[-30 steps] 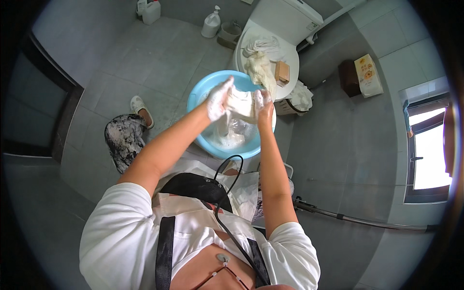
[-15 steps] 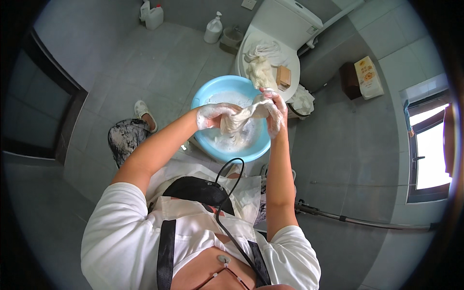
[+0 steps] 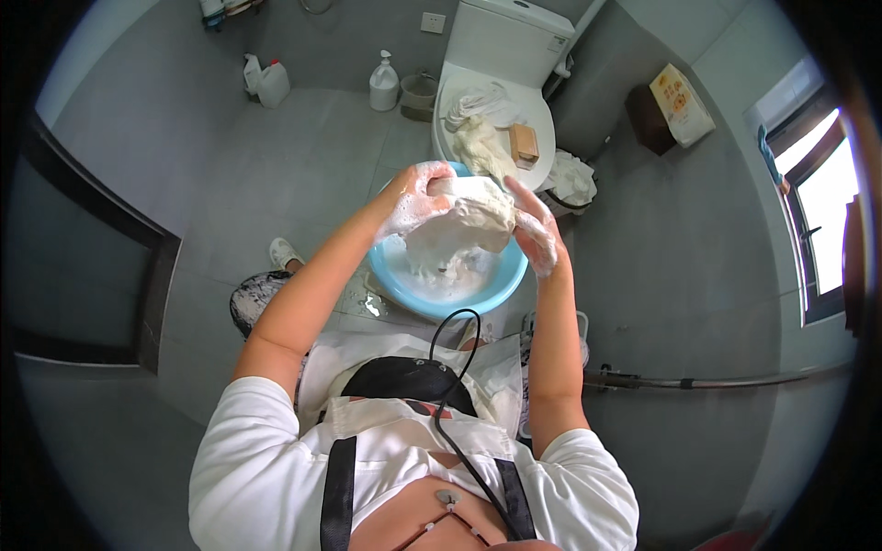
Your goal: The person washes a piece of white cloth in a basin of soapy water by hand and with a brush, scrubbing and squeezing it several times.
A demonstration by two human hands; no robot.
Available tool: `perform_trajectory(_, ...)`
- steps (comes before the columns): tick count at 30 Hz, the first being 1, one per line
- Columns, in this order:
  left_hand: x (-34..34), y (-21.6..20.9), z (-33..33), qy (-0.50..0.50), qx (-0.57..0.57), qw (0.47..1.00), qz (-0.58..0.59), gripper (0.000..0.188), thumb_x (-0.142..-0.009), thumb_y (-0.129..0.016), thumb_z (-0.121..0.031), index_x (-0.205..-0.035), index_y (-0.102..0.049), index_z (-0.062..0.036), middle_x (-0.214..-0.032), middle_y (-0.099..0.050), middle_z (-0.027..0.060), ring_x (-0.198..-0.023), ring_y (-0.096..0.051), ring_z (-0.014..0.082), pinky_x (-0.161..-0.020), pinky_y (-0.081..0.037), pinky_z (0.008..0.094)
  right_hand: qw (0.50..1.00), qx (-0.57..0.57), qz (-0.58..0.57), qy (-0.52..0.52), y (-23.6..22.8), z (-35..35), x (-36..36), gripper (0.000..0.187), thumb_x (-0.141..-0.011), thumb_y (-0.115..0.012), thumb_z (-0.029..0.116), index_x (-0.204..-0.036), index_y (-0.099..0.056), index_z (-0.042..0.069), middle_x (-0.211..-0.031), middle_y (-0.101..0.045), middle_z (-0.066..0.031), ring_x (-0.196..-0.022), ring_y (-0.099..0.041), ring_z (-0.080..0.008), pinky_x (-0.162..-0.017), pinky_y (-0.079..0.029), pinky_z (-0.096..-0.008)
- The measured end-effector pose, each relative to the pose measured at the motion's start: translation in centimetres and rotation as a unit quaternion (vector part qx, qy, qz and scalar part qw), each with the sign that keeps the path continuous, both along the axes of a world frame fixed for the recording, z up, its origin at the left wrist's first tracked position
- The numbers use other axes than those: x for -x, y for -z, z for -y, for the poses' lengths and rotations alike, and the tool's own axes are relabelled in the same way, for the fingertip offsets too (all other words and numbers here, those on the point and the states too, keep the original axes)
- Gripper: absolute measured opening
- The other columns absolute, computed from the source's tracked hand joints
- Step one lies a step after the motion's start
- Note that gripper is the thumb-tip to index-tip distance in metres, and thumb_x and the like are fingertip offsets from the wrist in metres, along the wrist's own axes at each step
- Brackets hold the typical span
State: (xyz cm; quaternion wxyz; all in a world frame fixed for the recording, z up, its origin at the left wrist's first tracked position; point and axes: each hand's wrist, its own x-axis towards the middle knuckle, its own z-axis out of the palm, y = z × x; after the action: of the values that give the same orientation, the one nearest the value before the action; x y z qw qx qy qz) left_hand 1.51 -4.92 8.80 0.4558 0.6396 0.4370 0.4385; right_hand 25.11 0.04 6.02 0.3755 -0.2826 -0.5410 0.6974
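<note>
A wet, whitish cloth (image 3: 478, 209) is stretched between my two soapy hands, bunched and hanging over a light-blue basin (image 3: 503, 292). My left hand (image 3: 415, 200), covered in foam, is closed on the cloth's left end, with the fingers partly hidden by it. At the cloth's right end my right hand (image 3: 537, 230) grips its edge, suds running along the side of the hand. Foamy water (image 3: 439, 275) lies in the basin below. The cloth hides the basin's far part.
Beyond the basin is a white toilet (image 3: 501, 41); its lid carries white cloths (image 3: 482, 110), a cream cloth (image 3: 482, 147) and a brown block (image 3: 524, 145). A filled bin (image 3: 571, 179) stands beside it. A pump bottle (image 3: 383, 84) and jugs (image 3: 272, 84) stand along the wall.
The cloth was twisted into a narrow strip and is now spread wider between my hands. My left hand has lifted toward the basin's far side. The whole view has shifted slightly.
</note>
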Motion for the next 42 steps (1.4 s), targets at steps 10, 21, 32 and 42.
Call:
perform_trajectory(10,-1.4,-1.0,1.4,0.000,0.090,0.996,-0.019,0.034,-0.071,-0.062,-0.004,-0.103,-0.051,-0.0001,-0.089,-0.057,0.0038,-0.077,-0.051,0.0089,-0.068,-0.042,0.0218,0.992,0.065,-0.041,0.101,1.4,1.3,0.0,0.050,-0.079,-0.060,0.024,-0.119,-0.039,0.001,-0.100,-0.054,-0.0028,-0.089,-0.052,-0.0095,-0.076,-0.041,-0.0219)
perform_trajectory(21,-1.3,5.1,-0.7,-0.033,0.099,0.890,0.443,0.027,-0.077,-0.052,0.003,-0.103,-0.047,-0.0028,-0.090,-0.057,0.0046,-0.080,-0.056,0.0136,-0.074,-0.046,0.0266,0.950,0.034,-0.251,0.183,3.2,-1.5,1.3,0.028,-0.085,-0.049,0.014,-0.110,-0.046,0.001,-0.098,-0.056,-0.0061,-0.089,-0.056,-0.0139,-0.077,-0.046,-0.0254)
perform_trajectory(32,-5.5,6.8,-2.0,-0.085,0.109,0.855,0.500,0.019,-0.088,-0.046,-0.019,-0.101,-0.053,-0.0073,-0.101,-0.057,0.0041,-0.095,-0.053,0.0148,-0.085,-0.042,0.0284,0.957,0.088,0.112,0.253,1.2,-2.0,2.9,0.043,-0.087,-0.041,0.028,-0.127,-0.037,0.013,-0.125,-0.042,-0.0096,-0.109,-0.043,-0.0229,-0.085,-0.038,-0.0334)
perform_trajectory(42,-3.5,7.2,-5.6,-0.136,0.124,0.901,0.393,0.024,-0.087,-0.044,-0.013,-0.108,-0.050,-0.0023,-0.103,-0.055,0.0072,-0.098,-0.052,0.0159,-0.085,-0.041,0.0283,0.960,-0.156,0.232,-0.028,5.4,-6.1,2.5,0.054,-0.070,-0.068,0.028,-0.116,-0.047,0.007,-0.108,-0.054,-0.0101,-0.099,-0.049,-0.0189,-0.084,-0.038,-0.0288)
